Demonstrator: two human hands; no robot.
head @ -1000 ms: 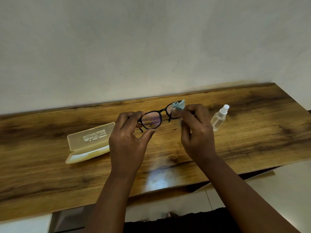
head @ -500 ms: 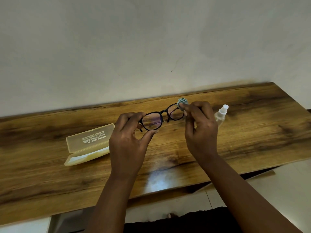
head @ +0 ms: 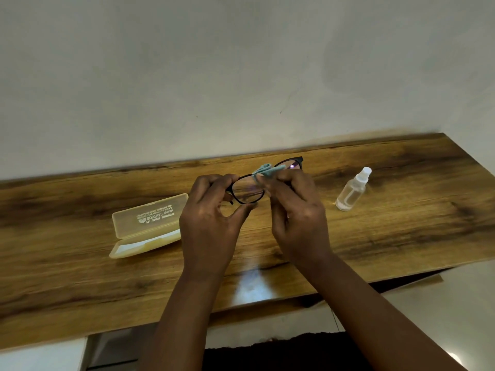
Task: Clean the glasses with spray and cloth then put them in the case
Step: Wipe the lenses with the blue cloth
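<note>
Behind everything is a plain pale wall (head: 241, 76), filling the top half of the frame; below it a brown wooden table (head: 401, 236) runs across the middle; the black glasses (head: 247, 192) are held up over the table near the middle of the frame; the left hand (head: 211, 223) pinches the left end of the glasses between its curled fingers and thumb; the right hand (head: 297, 218) holds a small blue cloth (head: 265, 171) and presses it on the frame, at the upper edge of the left lens; the right lens sticks out past the cloth toward the upper right; the yellow case (head: 150, 223) lies open on the table at middle left, beside the left hand; the clear spray bottle (head: 352, 190) lies tilted on the table at middle right, apart from the hands; some dark cloth (head: 281, 352) shows at the bottom edge.
</note>
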